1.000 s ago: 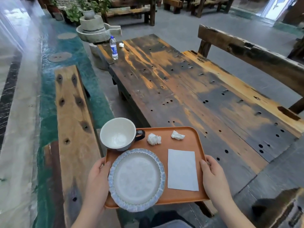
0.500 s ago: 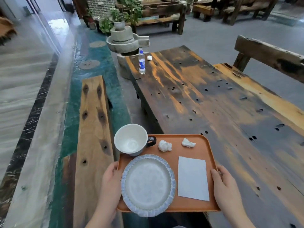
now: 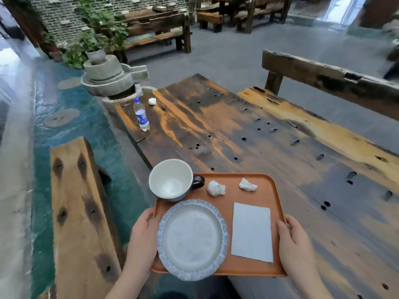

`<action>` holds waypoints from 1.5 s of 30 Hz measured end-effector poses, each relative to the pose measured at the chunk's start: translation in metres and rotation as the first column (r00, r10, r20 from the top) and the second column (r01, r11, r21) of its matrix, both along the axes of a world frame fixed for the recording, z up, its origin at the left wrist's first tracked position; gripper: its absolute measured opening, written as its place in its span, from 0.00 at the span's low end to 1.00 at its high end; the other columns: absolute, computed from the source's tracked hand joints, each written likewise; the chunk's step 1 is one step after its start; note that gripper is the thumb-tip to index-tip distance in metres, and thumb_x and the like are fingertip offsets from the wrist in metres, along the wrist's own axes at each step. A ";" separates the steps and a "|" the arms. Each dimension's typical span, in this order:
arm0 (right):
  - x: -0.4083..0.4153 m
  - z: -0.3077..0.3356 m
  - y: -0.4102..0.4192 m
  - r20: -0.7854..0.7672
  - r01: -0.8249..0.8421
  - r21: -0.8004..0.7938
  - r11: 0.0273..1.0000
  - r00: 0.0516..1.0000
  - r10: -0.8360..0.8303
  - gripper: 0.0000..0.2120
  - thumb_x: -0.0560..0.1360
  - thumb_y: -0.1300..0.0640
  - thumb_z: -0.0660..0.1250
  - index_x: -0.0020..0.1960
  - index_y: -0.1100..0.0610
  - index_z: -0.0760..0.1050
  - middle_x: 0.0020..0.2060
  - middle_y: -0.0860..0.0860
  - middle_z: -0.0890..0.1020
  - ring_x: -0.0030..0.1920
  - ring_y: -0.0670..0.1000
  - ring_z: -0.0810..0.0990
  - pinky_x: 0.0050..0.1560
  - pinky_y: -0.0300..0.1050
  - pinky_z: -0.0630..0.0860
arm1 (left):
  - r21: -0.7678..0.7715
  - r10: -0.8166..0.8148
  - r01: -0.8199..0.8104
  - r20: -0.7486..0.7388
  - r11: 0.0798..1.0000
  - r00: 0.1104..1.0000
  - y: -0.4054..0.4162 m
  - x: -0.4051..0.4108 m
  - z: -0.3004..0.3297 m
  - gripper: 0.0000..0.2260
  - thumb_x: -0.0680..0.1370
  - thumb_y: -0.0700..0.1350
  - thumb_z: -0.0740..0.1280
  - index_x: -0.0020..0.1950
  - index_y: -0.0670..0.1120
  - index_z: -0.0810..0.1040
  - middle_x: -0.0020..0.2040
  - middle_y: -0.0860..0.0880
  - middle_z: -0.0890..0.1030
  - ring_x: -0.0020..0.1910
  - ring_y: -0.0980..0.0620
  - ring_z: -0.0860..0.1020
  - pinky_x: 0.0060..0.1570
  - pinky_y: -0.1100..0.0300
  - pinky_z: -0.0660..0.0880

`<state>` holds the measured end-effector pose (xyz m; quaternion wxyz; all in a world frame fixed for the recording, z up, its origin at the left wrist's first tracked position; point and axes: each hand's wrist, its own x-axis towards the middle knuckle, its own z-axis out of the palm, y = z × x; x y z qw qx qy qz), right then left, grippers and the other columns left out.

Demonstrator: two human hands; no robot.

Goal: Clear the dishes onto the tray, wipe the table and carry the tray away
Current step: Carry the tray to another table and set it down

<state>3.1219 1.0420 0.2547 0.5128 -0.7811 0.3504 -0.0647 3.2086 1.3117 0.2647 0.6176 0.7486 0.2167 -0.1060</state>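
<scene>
Blue-labelled bottle [image 3: 141, 115], writing illegible, on table [image 3: 248, 134]

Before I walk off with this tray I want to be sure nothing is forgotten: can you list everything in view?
Tray: one, orange, held over the table's near corner.
Cup: one, white with a dark handle, tray's far left corner.
Plate: one, pale with a blue scalloped rim, tray's near left, overhanging the edge.
Crumpled tissues: two, white, far side of the tray.
Flat napkin: one, white, tray's right side.
Table: one, dark and orange wood.
Water bottle: one, clear with a blue label, table's far left corner.
Tissue ball: one, white, beside the bottle.
Benches: two, wooden, either side of the table.
Stone mill: one, grey, beyond the table.
Left hand: grips the tray's left edge.
Right hand: grips the tray's right edge.
</scene>
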 end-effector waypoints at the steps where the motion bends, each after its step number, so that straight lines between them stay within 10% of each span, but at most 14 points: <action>1: 0.008 0.000 -0.004 -0.008 0.027 -0.012 1.000 1.000 -0.027 0.08 0.84 0.55 0.56 0.50 0.48 0.72 0.43 0.45 0.80 0.44 0.42 0.77 0.39 0.40 0.70 | -0.007 -0.024 0.024 -0.004 1.000 1.000 -0.006 0.016 0.001 0.06 0.82 0.52 0.67 0.51 0.51 0.82 0.44 0.52 0.86 0.44 0.50 0.85 0.39 0.54 0.79; 19: 0.173 0.014 0.043 -0.090 0.651 -0.046 0.757 0.752 -0.653 0.08 0.83 0.55 0.57 0.56 0.50 0.74 0.43 0.42 0.80 0.44 0.42 0.77 0.40 0.45 0.70 | -0.138 -0.637 0.630 -0.010 0.764 0.771 -0.066 0.315 0.009 0.07 0.83 0.44 0.66 0.51 0.42 0.81 0.43 0.42 0.86 0.33 0.55 0.83 0.28 0.63 0.77; 25: 0.206 0.001 0.057 -0.118 0.752 -0.050 0.657 0.649 -0.751 0.08 0.83 0.56 0.58 0.55 0.51 0.76 0.44 0.45 0.82 0.45 0.47 0.78 0.48 0.49 0.70 | -0.137 -0.770 0.765 0.029 0.629 0.638 -0.083 0.370 -0.002 0.06 0.84 0.42 0.65 0.52 0.40 0.79 0.32 0.53 0.85 0.29 0.61 0.82 0.26 0.69 0.74; 34: 0.196 -0.041 0.044 -0.243 0.807 -0.013 0.590 0.570 -0.785 0.10 0.83 0.56 0.57 0.62 0.53 0.73 0.49 0.54 0.80 0.48 0.54 0.76 0.52 0.45 0.67 | -0.068 -0.860 0.857 -0.054 0.510 0.508 -0.110 0.377 -0.050 0.08 0.84 0.41 0.63 0.58 0.52 0.80 0.52 0.48 0.88 0.48 0.54 0.86 0.47 0.57 0.78; 45: 0.206 -0.135 0.041 -0.349 0.785 -0.034 0.619 0.571 -0.743 0.15 0.84 0.50 0.52 0.67 0.51 0.71 0.55 0.51 0.80 0.54 0.53 0.78 0.59 0.54 0.75 | 0.003 -0.727 0.741 -0.190 0.672 0.660 -0.105 0.358 -0.130 0.09 0.85 0.48 0.61 0.59 0.57 0.80 0.47 0.59 0.87 0.46 0.61 0.84 0.43 0.62 0.77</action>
